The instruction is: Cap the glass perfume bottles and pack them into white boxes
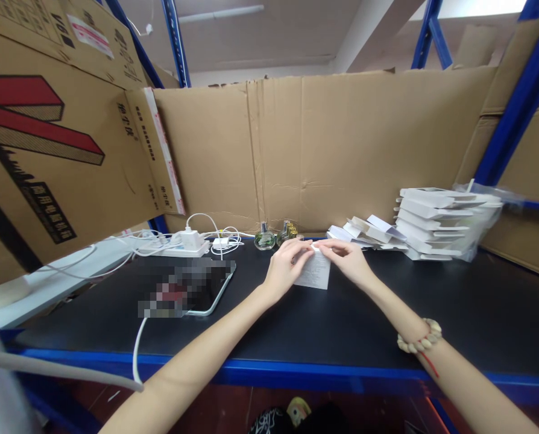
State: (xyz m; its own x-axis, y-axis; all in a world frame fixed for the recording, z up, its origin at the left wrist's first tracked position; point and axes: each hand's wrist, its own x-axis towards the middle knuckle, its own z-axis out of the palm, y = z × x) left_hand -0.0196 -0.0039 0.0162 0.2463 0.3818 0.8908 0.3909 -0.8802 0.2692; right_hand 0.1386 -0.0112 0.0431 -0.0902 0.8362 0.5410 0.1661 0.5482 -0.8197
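Both hands meet above the black tabletop [364,328], at a small white box [313,272] with fine grey print on its visible face. My left hand [288,265] pinches the box's upper left edge between thumb and fingers. From the other side, my right hand [345,258] has its fingers closed at the top edge, where a small white flap shows. The box hangs tilted slightly, and its far side is hidden. Just behind my left hand stand a glass perfume bottle [264,239] with greenish liquid and several more bottles [287,230] with silver or gold tops.
White folded cartons [369,232] lie loosely at the back right, beside a tall stack of white cartons [436,226]. A phone or tablet [213,289], partly blurred, lies left of my hands. White cables and a power strip [183,246] run behind it. A cardboard wall [342,144] closes the back.
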